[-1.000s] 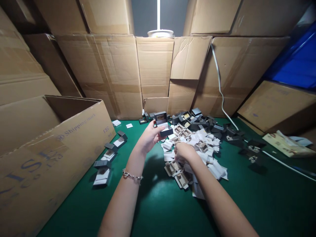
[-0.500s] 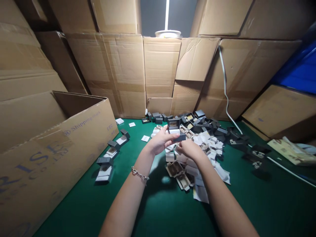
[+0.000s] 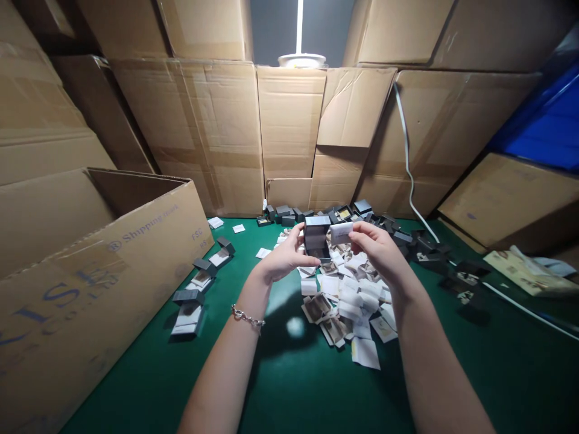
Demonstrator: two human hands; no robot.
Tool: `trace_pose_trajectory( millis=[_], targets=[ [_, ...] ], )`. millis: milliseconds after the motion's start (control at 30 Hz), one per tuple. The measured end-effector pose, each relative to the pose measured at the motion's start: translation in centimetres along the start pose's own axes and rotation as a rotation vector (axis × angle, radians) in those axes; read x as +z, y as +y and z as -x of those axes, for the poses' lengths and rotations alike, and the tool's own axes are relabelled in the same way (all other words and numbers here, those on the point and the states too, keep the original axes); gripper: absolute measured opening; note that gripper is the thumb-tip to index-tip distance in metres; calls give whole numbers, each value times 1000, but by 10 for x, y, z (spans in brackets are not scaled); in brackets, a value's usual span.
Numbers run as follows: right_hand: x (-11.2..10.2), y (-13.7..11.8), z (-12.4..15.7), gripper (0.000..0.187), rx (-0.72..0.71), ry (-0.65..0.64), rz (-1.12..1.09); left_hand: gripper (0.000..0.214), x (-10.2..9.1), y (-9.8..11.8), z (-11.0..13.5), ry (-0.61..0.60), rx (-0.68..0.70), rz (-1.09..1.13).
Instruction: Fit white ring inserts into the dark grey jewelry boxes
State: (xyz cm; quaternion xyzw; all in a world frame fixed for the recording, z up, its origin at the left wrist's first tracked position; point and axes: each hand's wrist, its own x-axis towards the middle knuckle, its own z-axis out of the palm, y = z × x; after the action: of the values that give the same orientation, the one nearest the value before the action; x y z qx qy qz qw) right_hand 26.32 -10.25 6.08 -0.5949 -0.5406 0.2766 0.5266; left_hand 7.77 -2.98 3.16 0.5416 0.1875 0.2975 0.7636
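Observation:
My left hand (image 3: 284, 256) holds an open dark grey jewellery box (image 3: 316, 236) upright by its side and base. My right hand (image 3: 377, 250) pinches a small white insert (image 3: 341, 232) between fingers and thumb, just right of the box and apart from it. Below both hands lies a loose heap of white and beige inserts and sleeves (image 3: 348, 301). Behind it, several dark grey boxes (image 3: 362, 220) are bunched together. Another few open boxes (image 3: 194, 289) stand in a line to the left.
A green mat (image 3: 136, 386) covers the work surface. An open cardboard carton (image 3: 136, 253) stands along its left side, and flattened cardboard (image 3: 289, 126) forms the back wall. A white cable (image 3: 409, 175) runs down at the right, near printed papers (image 3: 527, 271).
My right hand has drawn the white insert out of the box and up to the right. The box now stands more upright in my left hand, and the hands are further apart.

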Motion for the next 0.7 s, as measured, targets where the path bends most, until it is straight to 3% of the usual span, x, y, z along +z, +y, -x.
trace_pose_trajectory(
  millis=[133,233,400,700],
  targets=[
    [-2,-2,5,35,-2,-166,89,99,-1,1,2,-10,-21,-74],
    [0,0,7,37,-25,-219,114,93,-1,2,3,-42,-7,-103],
    [4,-5,8,41,-34,-204,166,92,-1,2,3,-23,-33,-111],
    [6,-8,8,42,-30,-148,63,90,-2,-2,1,-11,-36,-79]
  ],
)
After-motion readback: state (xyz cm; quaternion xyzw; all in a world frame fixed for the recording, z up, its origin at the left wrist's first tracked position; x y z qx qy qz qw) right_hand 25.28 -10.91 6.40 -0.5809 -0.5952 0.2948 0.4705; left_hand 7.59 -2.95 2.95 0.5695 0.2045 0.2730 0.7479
